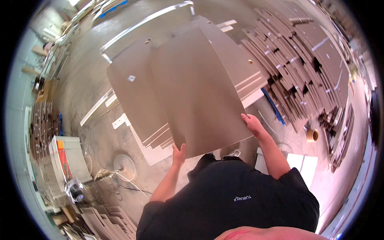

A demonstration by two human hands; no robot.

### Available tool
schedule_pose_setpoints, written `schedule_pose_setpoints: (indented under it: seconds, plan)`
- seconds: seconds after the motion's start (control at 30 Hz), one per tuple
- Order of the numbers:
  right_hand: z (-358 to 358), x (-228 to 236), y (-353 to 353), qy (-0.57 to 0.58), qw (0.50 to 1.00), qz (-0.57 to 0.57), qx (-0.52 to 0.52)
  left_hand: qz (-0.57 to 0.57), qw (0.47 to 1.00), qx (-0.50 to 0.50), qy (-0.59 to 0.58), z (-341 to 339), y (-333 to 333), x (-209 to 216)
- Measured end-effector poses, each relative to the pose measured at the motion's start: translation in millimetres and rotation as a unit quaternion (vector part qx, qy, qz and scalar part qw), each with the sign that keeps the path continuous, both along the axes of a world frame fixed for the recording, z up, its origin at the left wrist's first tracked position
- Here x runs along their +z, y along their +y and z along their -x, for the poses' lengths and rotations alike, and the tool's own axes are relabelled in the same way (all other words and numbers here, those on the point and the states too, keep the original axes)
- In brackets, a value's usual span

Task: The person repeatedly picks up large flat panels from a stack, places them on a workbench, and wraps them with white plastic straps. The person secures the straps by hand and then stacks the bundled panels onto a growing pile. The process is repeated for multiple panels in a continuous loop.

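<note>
A large brown-grey flat panel (200, 96) lies tilted in front of me, its near edge close to my body. My left hand (179, 152) grips its near left corner, thumb up along the edge and fingers hidden underneath. On the right edge, my right hand (251, 123) holds the panel with the thumb on top; its other fingers are mostly beneath. Below and beyond it, similar panels (132, 92) are stacked, one with a small white label (131, 78). Whether the held panel's far end rests on that stack, I cannot tell.
A metal rail (148, 22) runs behind the stack. Many brown panels (296, 64) lie piled at the right, with a tape roll (312, 135) near them. Left stand a large white fan or box (70, 160) and a round floor base (125, 166) with cords. More panels (110, 222) lean at lower left.
</note>
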State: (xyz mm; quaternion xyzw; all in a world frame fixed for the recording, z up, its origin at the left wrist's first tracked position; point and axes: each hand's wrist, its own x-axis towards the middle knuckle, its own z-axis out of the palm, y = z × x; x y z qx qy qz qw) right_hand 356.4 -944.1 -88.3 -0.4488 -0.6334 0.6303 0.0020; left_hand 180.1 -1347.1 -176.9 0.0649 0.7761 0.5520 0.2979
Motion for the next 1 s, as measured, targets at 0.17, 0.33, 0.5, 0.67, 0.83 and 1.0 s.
schedule_pose_setpoints:
  seconds: [0.17, 0.33, 0.5, 0.67, 0.83, 1.0]
  plan:
    - [-60.2, -48.9, -37.7, -0.129, 0.983, -0.081, -0.101, -0.060, 0.973, 0.018, -0.222, -13.2, -5.2, 9.7]
    - [-143.1, -69.4, -76.3, -0.199, 0.953, -0.185, -0.136, 0.011, 0.972, 0.103, -0.212, -61.9, 18.6, 26.8]
    - [-247.5, -65.5, -126.5, -0.209, 0.929, -0.164, -0.256, 0.039, 0.991, -0.024, -0.129, -106.5, 30.0, 18.6]
    - [-357.5, -62.5, -209.9, -0.212, 0.874, -0.080, -0.430, 0.035, 0.977, -0.173, -0.119, -167.8, 74.5, 53.2]
    - [-449.8, -94.9, -314.0, -0.179, 0.763, -0.063, -0.618, 0.133, 0.897, -0.420, 0.043, -227.8, 125.9, 35.5]
    - [-507.9, -99.5, -384.8, -0.158, 0.648, 0.014, -0.745, 0.122, 0.809, -0.569, 0.077, -314.7, 200.5, 1.3]
